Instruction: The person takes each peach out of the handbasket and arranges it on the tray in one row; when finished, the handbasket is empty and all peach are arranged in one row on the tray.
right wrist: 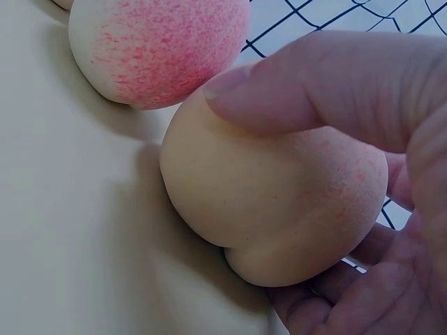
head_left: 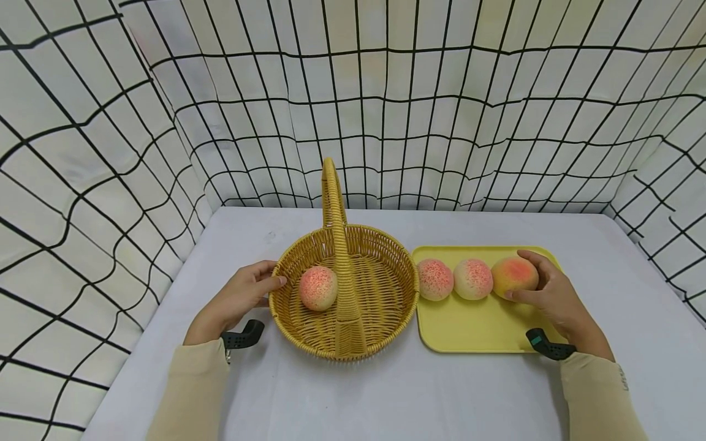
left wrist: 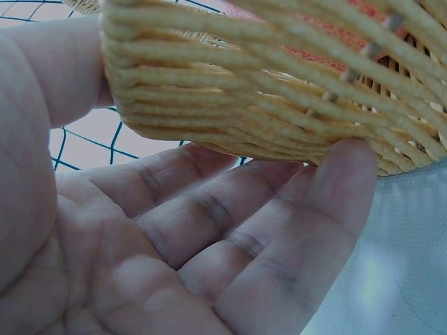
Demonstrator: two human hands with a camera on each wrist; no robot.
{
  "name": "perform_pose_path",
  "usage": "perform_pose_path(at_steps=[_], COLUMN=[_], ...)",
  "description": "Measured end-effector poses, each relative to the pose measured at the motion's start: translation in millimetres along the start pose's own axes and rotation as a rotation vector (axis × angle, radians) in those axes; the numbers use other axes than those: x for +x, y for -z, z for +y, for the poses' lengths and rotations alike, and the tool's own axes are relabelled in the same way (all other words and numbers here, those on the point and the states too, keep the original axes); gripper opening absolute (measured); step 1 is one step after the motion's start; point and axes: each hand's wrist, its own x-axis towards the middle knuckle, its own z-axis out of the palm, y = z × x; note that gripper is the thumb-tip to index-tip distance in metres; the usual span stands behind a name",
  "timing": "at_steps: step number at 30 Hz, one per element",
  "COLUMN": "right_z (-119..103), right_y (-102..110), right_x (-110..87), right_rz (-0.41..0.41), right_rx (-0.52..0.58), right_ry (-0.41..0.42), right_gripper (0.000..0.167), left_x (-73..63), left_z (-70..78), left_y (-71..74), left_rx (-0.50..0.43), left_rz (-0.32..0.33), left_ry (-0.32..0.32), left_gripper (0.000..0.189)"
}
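My left hand (head_left: 234, 301) grips the left rim of a round woven basket (head_left: 386, 245) with a tall arched handle. In the left wrist view the thumb is over the basket wall (left wrist: 209, 84) and the fingers are under it. One speckled pink peach (head_left: 318, 288) lies inside, left of the handle. My right hand (head_left: 557, 300) holds an orange-yellow peach (head_left: 515, 274) at the right part of a yellow tray (head_left: 474, 331). In the right wrist view the thumb lies across this peach (right wrist: 272, 188) and the fingers curl around its far side.
Two more speckled peaches, one in the middle (head_left: 473, 279) and one at the left (head_left: 435, 280), sit in a row on the tray. The left one is right at the basket's rim. A white cloth covers the table (head_left: 375, 398); black netting (head_left: 386, 122) over white sheets surrounds it.
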Motion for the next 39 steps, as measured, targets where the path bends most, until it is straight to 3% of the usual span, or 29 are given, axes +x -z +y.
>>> perform_pose_path(at_steps=[30,39], right_z=[0.0,-3.5], right_y=[1.8,4.5], right_x=[0.0,-0.4], right_rz=[0.006,0.018], right_rx=[-0.034,-0.101], right_ry=[0.003,-0.054], right_gripper=[0.093,0.088], left_x=[1.1,1.1], left_z=[-2.6,-2.3], left_y=[0.7,1.1], left_rx=[-0.009,-0.005], left_rz=[0.001,-0.004], left_ry=[0.005,0.006], left_gripper=[0.053,0.053])
